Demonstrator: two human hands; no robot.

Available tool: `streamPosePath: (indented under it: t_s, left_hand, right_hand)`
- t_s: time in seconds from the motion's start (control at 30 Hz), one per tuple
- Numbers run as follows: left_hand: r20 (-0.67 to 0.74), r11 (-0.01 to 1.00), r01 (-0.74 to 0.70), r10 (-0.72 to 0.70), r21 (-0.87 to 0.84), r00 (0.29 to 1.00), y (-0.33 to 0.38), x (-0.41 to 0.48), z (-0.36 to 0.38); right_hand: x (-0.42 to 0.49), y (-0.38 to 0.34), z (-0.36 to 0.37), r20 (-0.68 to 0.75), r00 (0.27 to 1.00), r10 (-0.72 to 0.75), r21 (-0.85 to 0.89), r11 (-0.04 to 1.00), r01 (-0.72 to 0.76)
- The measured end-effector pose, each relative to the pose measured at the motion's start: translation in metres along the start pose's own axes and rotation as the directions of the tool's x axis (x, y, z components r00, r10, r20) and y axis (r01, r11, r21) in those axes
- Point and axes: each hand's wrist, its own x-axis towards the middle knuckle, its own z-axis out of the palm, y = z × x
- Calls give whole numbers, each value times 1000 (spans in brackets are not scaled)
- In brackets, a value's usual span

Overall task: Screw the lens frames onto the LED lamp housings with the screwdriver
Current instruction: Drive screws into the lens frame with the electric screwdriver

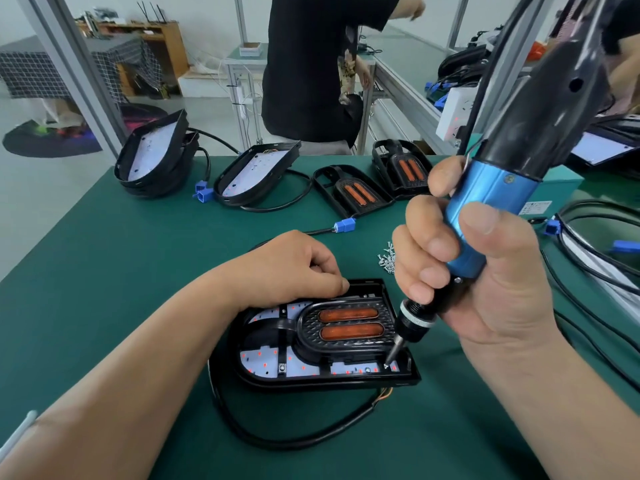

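Head view: right hand (485,271) grips the blue-and-black electric screwdriver (485,216), bit leaning onto the near-right corner screw (385,366) of the black LED lamp housing (346,384) on the green bench (138,271); left hand (294,268) curls over its far rim.

Green table (121,271) carries a lamp housing (311,384) up front, loose screws (387,258) just beside it, spare housings (254,174) and lens frames (349,192) lined along the back.

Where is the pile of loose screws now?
Head view: the loose screws lie on the green mat right of centre, just beyond the nearest lamp housing, beside the right hand gripping the screwdriver.
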Motion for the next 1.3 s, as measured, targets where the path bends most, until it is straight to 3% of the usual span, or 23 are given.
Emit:
streamPosePath:
  t_s: [0.27,0.47,0.63,1.13,1.3]
  left_hand:
    - [-1,1000,-25,25,-4,1000,2,-1,1]
    - [5,998,-66,66,-20,998,-3,-2,1]
    - [7,997,-73,74,-14,997,-5,0,-1]
    - [4,997,-64,64,-37,998,-7,-2,-1]
    - [-4,997,-71,71,-36,997,-9,0,-1]
  right_hand:
    - [-1,1,2,138,990,0,57,998,-8]
    - [5,-5,-16,-96,991,-97,9,995,98]
    - [7,-12,-42,-356,926,-124,-47,992,115]
    - [-11,-70,-136,-683,727,-63,-300,933,-200]
    - [-16,-77,-139,-720,653,-235,-508,820,-264]
